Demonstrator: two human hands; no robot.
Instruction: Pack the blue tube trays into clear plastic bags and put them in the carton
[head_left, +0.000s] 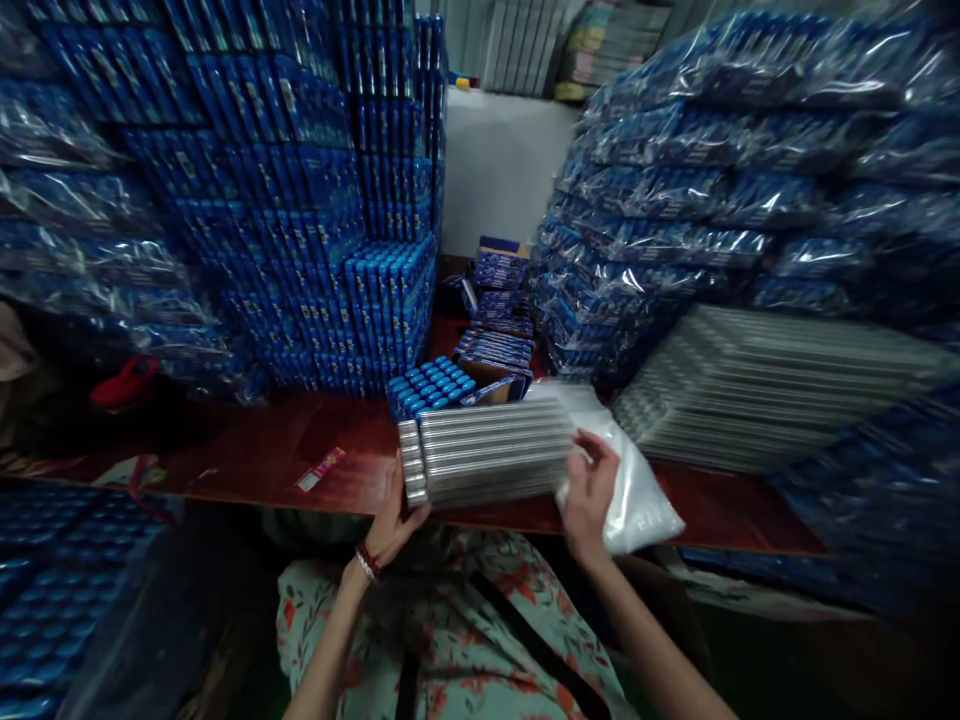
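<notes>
A block of silver ridged tubes or trays (495,450) lies lengthwise at the front of the red-brown table, with a narrow separate row at its left end. My left hand (388,525) is closed on that left end, its thumb along the lower front corner. At the right end is my right hand (591,490), slightly blurred, with its fingers bent inward; what they grip is hidden. Under and beside this hand spreads a white plastic bag (641,500). Just behind the block sits a group of blue-capped tubes (435,385), beside an open printed carton (495,385).
Tall stacks of blue packs (300,210) rise at the back left. Plastic-wrapped blue packs (675,190) stand at the right, with a pile of silver ridged trays (772,390) before them. Flat blue cartons (495,345) lie between. A pink wrapper (321,469) rests on the table (262,440).
</notes>
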